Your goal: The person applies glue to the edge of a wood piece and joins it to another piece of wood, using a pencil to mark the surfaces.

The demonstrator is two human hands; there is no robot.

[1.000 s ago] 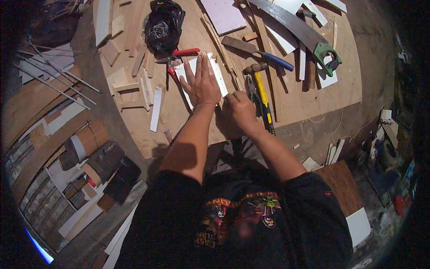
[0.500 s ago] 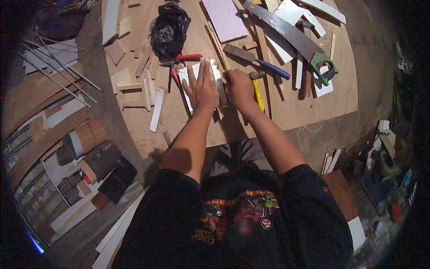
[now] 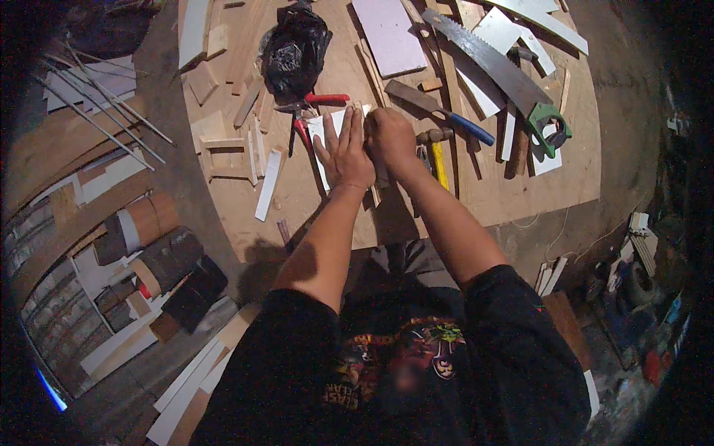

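My left hand (image 3: 346, 157) lies flat with fingers stretched on a white board piece (image 3: 318, 132), pressing it to the wooden tabletop. Close beside it, my right hand (image 3: 392, 138) is closed at the board's right edge. What its fingers hold is hidden from view. A narrow dark strip (image 3: 381, 175) shows between the two hands. Just right of my right hand lies a hammer (image 3: 439, 163) with a yellow handle. A red-handled tool, seemingly pincers (image 3: 327, 98), rests at the board's far left corner, next to a black plastic bag (image 3: 295, 56).
To the right lie a blue-handled flat-bladed tool (image 3: 468, 128) and a green-handled handsaw (image 3: 491, 65). A pale pink panel (image 3: 388, 36) lies at the far side. Wood offcuts and a small wooden frame (image 3: 227, 143) cover the left of the tabletop (image 3: 513, 204).
My right hand has slid away from me along the board's right edge, closer to the left fingertips. My left hand stays flat on the board. The whole view has shifted slightly.
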